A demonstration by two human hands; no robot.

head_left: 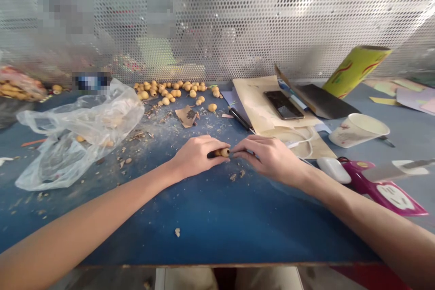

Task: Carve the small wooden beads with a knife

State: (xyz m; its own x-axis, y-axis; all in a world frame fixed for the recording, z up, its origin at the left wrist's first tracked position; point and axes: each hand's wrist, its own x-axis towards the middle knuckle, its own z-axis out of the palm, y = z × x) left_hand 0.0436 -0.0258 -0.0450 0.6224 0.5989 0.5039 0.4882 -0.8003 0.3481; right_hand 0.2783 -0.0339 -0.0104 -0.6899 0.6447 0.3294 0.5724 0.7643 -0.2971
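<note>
Just above the middle of the blue table [217, 222], my left hand [199, 156] is closed around a small tan gourd [222, 152]. A dark round hole shows in the gourd's right end, and the rest of it is mostly covered by my fingers. Close by on the right, my right hand [268, 156] has its thumb and fingertips pinched together, pointing at that hole. Whatever thin thing it may hold is too small to make out. Crumbs of debris [237, 175] lie on the table beneath the fingertips.
Several small gourds [176, 90] lie along the perforated metal screen [217, 22]. A clear plastic bag [81, 136] spreads at left. Right of centre are brown paper [251, 99], a phone [283, 104], a black pen [239, 118], a paper cup [358, 130] and a white case [333, 170]. A yellow-green tube [355, 70] leans behind.
</note>
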